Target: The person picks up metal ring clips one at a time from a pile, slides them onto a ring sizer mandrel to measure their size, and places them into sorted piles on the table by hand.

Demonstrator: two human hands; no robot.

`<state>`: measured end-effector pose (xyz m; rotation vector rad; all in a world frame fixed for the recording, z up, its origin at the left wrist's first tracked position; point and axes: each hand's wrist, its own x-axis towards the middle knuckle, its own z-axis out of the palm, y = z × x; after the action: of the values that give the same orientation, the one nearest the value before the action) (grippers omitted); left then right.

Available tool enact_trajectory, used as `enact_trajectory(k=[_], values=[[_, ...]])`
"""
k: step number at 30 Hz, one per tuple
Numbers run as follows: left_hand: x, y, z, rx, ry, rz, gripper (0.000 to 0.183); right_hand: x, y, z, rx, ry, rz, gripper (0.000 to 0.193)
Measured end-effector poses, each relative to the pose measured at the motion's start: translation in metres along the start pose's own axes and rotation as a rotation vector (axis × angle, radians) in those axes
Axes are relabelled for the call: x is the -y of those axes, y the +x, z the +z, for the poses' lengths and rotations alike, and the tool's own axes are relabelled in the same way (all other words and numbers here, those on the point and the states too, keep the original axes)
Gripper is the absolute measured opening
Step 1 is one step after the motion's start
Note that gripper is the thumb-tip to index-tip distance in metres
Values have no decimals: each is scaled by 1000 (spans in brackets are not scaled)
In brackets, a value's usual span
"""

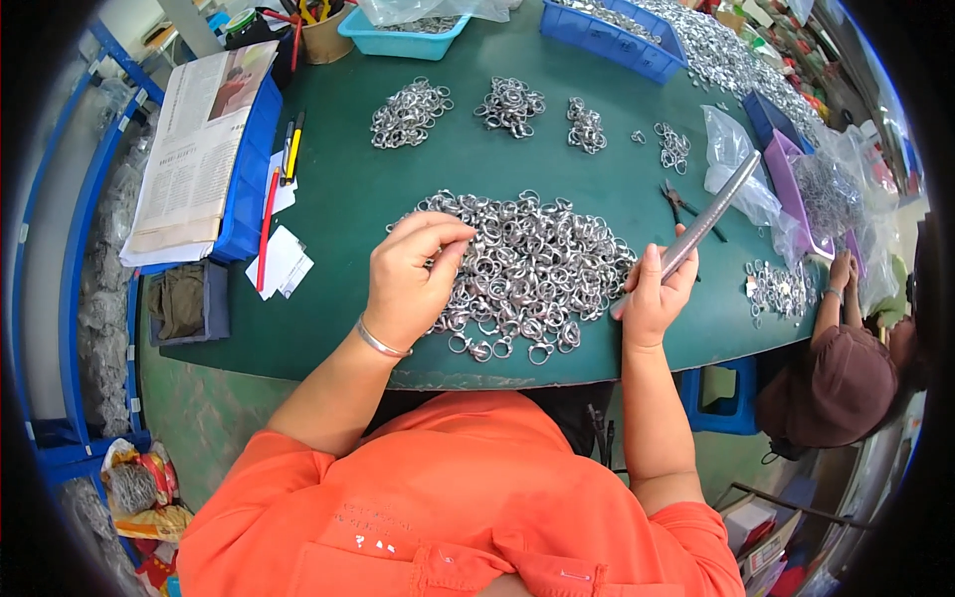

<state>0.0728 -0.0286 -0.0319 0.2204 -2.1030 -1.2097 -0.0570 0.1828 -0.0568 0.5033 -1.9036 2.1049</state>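
Observation:
My right hand (657, 289) is wrapped round a ring mandrel (714, 211), a tapered metal rod that slants up to the right. My left hand (418, 267) is raised at the left edge of a big pile of silvery rings (542, 264), thumb and forefinger pinched together. Whatever sits between those fingertips, if anything, is too small to make out. Beyond the big pile lie smaller ring heaps: one at left (411, 111), one in the middle (509, 106) and a narrow one (586, 126). A few rings (673, 147) lie farther right.
Pliers (686, 209) lie behind the mandrel. Blue (617, 45) and light-blue (403, 42) bins stand at the back. At left are a newspaper (199, 129) on a blue bin, a red pen (268, 229) and paper cards. Another person (836, 383) works at right beside a pink basket (796, 189).

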Motion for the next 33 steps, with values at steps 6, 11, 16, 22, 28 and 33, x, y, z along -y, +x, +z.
enact_trajectory(k=[6, 11, 16, 22, 28, 33], values=[[4, -4, 3, 48, 70, 135, 15, 2, -2, 5, 24, -1, -29, 45], [6, 0, 4, -37, 135, 172, 14, 2, -1, -1, 17, 4, -34, 44], [6, 0, 4, -83, 60, 69, 11, 1, -2, 2, 10, 2, -34, 43], [4, 1, 3, -174, 5, 21, 10, 2, -3, 1, 2, -4, -22, 42], [-2, 8, 0, -41, 105, -112, 14, -2, -3, 0, 9, -19, -50, 43], [1, 46, 7, 192, 559, 174, 13, 1, -3, 0, 2, -4, -59, 43]])
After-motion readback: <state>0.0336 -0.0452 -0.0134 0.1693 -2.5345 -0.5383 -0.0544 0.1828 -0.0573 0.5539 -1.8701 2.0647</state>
